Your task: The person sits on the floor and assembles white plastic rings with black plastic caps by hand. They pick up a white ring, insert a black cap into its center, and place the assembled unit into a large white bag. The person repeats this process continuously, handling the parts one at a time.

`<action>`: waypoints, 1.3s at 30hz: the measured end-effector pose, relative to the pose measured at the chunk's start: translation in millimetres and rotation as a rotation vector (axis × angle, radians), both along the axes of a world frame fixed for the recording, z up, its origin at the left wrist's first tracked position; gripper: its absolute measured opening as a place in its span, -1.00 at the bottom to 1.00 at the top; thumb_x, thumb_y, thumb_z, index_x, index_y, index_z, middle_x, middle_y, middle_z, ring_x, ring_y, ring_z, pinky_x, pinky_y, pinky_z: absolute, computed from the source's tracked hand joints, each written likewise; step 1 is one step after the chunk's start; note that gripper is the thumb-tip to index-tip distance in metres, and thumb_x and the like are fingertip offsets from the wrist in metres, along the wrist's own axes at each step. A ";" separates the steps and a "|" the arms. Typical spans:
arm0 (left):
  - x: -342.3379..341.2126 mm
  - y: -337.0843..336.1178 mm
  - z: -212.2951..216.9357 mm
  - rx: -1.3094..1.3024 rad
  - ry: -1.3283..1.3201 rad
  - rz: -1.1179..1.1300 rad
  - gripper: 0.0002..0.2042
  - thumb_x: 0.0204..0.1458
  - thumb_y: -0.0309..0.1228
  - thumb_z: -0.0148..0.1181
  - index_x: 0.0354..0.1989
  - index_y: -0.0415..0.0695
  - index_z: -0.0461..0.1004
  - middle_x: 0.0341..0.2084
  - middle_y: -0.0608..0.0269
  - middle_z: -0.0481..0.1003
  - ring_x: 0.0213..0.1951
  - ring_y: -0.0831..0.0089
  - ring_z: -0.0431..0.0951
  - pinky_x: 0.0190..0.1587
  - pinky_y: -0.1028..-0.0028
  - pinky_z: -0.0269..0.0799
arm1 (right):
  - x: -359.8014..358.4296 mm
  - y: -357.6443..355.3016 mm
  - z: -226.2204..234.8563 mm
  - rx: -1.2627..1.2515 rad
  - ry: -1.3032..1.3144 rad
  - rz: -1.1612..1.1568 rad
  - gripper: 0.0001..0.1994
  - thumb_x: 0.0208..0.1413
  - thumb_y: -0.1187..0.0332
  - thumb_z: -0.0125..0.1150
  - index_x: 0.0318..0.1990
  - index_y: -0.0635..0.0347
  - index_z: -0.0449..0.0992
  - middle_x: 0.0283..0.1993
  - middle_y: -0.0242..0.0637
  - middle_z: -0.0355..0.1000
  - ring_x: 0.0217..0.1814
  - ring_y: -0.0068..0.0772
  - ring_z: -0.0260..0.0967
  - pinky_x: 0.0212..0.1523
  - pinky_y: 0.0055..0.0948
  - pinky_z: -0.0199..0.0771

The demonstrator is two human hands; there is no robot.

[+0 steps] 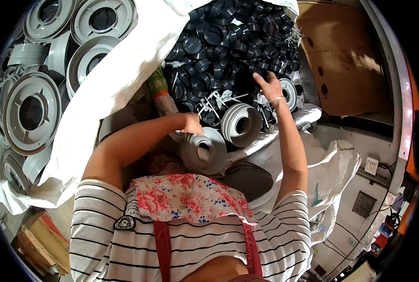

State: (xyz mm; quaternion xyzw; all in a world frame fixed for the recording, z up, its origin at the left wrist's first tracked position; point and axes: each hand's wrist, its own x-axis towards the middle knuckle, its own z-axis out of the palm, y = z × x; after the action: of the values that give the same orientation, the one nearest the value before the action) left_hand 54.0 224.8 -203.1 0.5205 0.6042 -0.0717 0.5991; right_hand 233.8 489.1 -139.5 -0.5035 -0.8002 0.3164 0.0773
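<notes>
Head view looks down past a striped shirt (190, 244) and a floral cloth (186, 197) at the person's chest to both bare arms reaching forward. Closest in, the left hand (190, 124) is closed around the rim of a grey spool (204, 151) that lies tilted on its side, its hollow core facing up toward the camera. Just beyond that spool, toward the right hand, a second grey spool (241, 124) rests flat among white plastic scraps (214, 101). Farther out, the right hand (268, 84) is stretched forward with fingers spread apart, fingertips touching the black rings (228, 42) heaped in a white sack (124, 70); whether it grips one cannot be told. A bracelet (277, 99) circles that wrist, and a third grey spool (289, 91) sits just to the right of it. Left of the left arm, well apart, the sack's cloth drapes over a stack of large grey reels (30, 113). Beyond the right hand, a sheet of brown cardboard (346, 56) leans at the far side.
</notes>
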 end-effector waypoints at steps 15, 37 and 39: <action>-10.9 -48.1 148.1 0.320 -1.358 1.217 -0.68 -0.04 -0.64 0.17 -0.05 -0.29 0.41 -0.24 0.14 0.51 -0.22 0.39 0.55 -0.11 0.38 0.49 | -33.2 -194.2 129.7 0.246 0.128 0.467 -0.27 -0.29 0.21 0.47 0.10 0.29 0.31 -0.06 -0.01 0.37 -0.04 -0.11 0.38 -0.03 -0.32 0.41; 5.0 -91.9 160.5 0.512 -1.147 1.018 -0.60 -0.08 -0.62 0.24 0.00 -0.29 0.37 -0.21 0.20 0.50 -0.17 0.46 0.52 -0.07 0.42 0.44 | -23.2 -246.9 131.8 -0.001 0.411 0.264 -0.29 -0.33 0.32 0.53 0.06 0.39 0.36 -0.12 -0.09 0.47 -0.11 -0.32 0.43 -0.09 -0.44 0.45; 5.6 -90.8 162.7 0.573 -1.061 0.986 -0.58 -0.11 -0.60 0.28 -0.01 -0.27 0.37 -0.23 0.25 0.49 -0.20 0.52 0.51 -0.09 0.46 0.44 | -26.7 -240.5 124.4 -0.340 0.488 0.003 -0.30 -0.26 0.30 0.52 0.00 0.60 0.33 -0.25 -0.08 0.52 -0.29 -0.42 0.47 -0.27 -0.54 0.50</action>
State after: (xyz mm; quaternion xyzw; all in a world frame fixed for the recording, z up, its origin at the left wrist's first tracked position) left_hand 59.6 134.0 -40.5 0.2909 0.3932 0.6205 0.6130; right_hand 207.0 248.6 -15.1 -0.4171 -0.6941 0.5578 0.1817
